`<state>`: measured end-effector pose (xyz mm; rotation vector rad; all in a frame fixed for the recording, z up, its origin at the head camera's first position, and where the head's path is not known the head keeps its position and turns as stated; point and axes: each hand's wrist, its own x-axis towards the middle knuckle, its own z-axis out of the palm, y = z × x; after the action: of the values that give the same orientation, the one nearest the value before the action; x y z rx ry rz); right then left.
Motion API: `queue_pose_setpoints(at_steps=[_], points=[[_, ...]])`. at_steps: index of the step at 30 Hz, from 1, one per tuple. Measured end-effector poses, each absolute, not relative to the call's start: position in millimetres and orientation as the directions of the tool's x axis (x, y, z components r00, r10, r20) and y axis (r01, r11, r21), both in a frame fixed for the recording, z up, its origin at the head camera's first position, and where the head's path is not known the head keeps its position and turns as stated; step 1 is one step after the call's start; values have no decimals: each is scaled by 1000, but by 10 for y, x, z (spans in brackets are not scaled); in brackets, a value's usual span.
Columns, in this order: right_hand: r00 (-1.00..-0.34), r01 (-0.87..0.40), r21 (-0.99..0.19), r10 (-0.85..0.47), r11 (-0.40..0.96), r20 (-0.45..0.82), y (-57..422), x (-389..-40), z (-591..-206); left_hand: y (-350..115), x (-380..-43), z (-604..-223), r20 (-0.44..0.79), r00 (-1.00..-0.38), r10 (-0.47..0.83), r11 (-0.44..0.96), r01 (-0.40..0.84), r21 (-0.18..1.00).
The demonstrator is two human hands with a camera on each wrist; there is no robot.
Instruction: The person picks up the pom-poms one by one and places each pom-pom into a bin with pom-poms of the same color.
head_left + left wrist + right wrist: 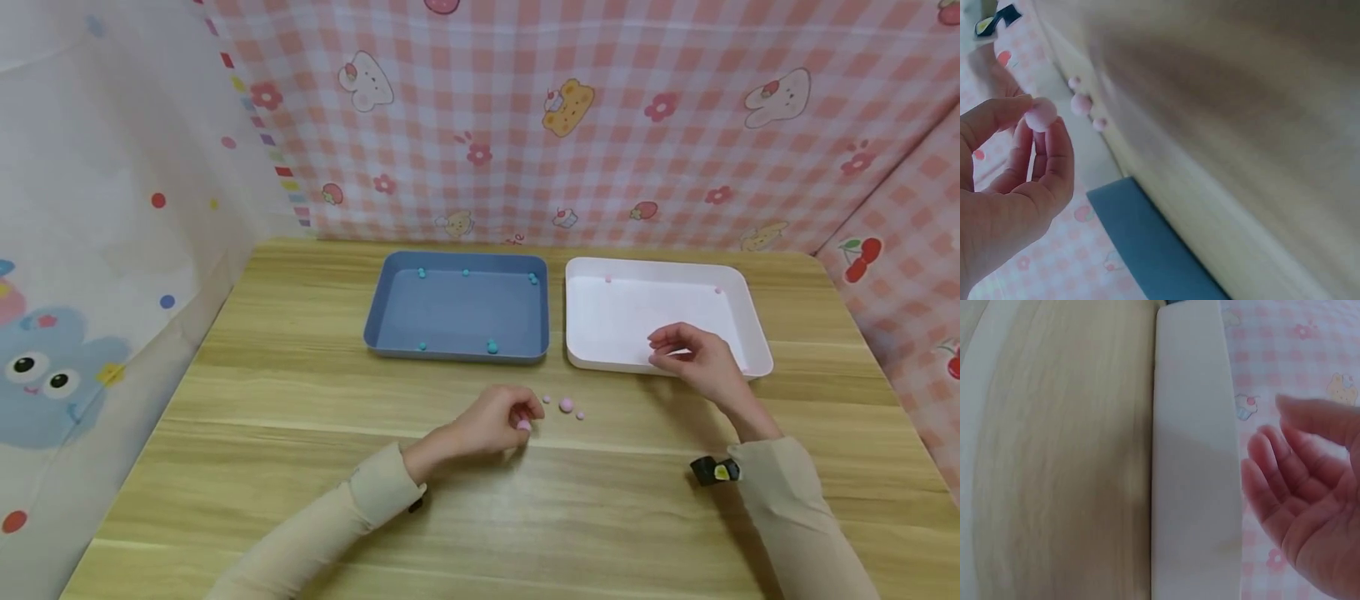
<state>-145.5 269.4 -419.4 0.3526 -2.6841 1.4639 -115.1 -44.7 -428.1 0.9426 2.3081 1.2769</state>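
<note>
Between thumb and fingers my left hand [498,419] pinches a pink ball [1041,115], low over the table in front of the two trays. Just right of these fingers, three more pink balls lie in a short row: a larger ball [566,405] with a smaller ball [547,399] and another small ball [581,416] on either side. My right hand [701,360] hovers over the near edge of the white tray [660,271]. Its fingers are loosely bent, and the gap to the thumb holds nothing in the right wrist view.
Inside the white tray, small pink balls [608,279] lie near the corners. Left of it stands a blue-grey tray [457,312] with several teal balls [492,346] along its sides. Behind the wooden table [480,517] hangs a checked pink cloth [480,100].
</note>
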Motion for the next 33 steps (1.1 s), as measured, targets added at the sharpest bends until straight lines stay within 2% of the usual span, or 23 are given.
queue_pose_setpoints(at_steps=[10,25,33], points=[[-928,-353,-760,-305,545,212,2798,-1457,-4286,-285,-1386,-4105,93,-755,649,277,348,896],[-934,-341,-715,-306,610,184,2800,-1479,-4335,221,-1885,-3832,50,-831,554,126,144,982],[-939,-330,-727,-286,603,189,2817,-1474,-4365,616,-2118,-3855,-39,-862,505,41,-22,999]])
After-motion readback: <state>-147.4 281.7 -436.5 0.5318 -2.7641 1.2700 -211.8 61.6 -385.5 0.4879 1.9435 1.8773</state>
